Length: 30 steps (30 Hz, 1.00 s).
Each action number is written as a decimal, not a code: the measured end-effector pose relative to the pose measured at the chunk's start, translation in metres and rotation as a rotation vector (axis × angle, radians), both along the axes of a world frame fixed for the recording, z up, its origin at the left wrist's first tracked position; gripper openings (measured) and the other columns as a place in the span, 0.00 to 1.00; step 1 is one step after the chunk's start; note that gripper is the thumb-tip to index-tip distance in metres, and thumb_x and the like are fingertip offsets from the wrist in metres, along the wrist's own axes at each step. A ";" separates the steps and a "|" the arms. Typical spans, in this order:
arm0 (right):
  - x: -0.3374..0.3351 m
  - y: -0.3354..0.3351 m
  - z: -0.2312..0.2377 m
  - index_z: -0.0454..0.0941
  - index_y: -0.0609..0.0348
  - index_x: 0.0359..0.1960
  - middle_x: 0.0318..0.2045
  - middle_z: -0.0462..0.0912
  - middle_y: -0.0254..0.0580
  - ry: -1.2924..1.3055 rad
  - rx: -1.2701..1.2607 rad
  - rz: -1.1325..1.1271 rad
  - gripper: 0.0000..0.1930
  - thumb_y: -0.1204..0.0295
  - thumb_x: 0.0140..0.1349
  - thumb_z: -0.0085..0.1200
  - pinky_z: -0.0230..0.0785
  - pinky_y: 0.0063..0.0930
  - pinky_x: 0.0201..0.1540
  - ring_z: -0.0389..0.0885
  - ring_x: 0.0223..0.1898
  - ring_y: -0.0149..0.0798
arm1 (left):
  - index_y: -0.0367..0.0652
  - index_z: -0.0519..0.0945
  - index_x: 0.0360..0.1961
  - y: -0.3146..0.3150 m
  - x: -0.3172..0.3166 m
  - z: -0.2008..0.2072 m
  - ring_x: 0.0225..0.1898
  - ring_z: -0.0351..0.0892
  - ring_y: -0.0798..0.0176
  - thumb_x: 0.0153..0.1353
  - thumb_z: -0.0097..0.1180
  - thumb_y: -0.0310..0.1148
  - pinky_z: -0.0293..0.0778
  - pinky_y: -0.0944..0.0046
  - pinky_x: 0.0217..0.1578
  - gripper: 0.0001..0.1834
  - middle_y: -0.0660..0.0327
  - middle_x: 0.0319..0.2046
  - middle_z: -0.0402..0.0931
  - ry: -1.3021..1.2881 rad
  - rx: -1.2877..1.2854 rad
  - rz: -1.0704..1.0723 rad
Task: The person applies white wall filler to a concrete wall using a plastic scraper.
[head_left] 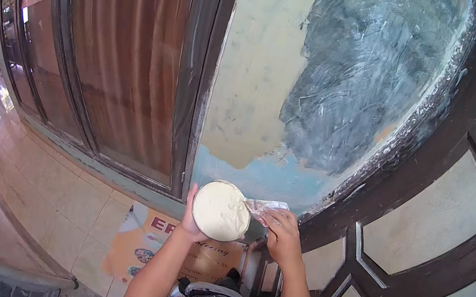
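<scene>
My left hand point(192, 222) is closed round the side of a round tub point(194, 206) and tilts its top toward me. Pale cream paste point(217, 210) fills it almost to the rim, with a rougher, stirred-up patch on the right side. In my right hand point(284, 235) is a flat, silvery putty knife point(265, 206), pinched between fingers and thumb. Its left edge meets the paste at the tub's right rim. My fingers partly cover the tool's handle end. Ahead is a wall point(259, 63) in cream paint with a large, smeared grey patch point(358, 80).
Left of the wall stands a dark wooden window frame point(196, 77) with a brown curtain behind glass. A dark panelled wooden door point(425, 245) curves along the right. An orange printed sheet point(131, 228) lies on the tiled floor point(60, 200) below my arms.
</scene>
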State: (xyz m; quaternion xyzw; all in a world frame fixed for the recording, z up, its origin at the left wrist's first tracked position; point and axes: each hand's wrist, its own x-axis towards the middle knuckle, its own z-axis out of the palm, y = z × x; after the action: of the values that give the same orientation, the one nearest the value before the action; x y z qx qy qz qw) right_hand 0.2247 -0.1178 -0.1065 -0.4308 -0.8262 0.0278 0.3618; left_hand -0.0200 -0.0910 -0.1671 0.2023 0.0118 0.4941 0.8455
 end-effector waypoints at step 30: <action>0.004 0.166 -0.124 0.87 0.57 0.48 0.45 0.88 0.51 0.176 -0.180 -0.159 0.13 0.78 0.65 0.54 0.79 0.46 0.49 0.87 0.45 0.58 | 0.49 0.59 0.78 -0.086 -0.097 -0.017 0.54 0.72 0.07 0.53 0.37 0.88 0.76 0.16 0.38 0.63 0.33 0.68 0.67 -0.407 -0.170 0.267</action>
State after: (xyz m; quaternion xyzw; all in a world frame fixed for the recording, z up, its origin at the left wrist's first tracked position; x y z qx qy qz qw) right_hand 0.2288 0.0482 -0.2309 -0.5215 -0.7488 0.1106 0.3939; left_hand -0.1169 -0.1765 -0.1841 0.0235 -0.0907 0.6290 0.7718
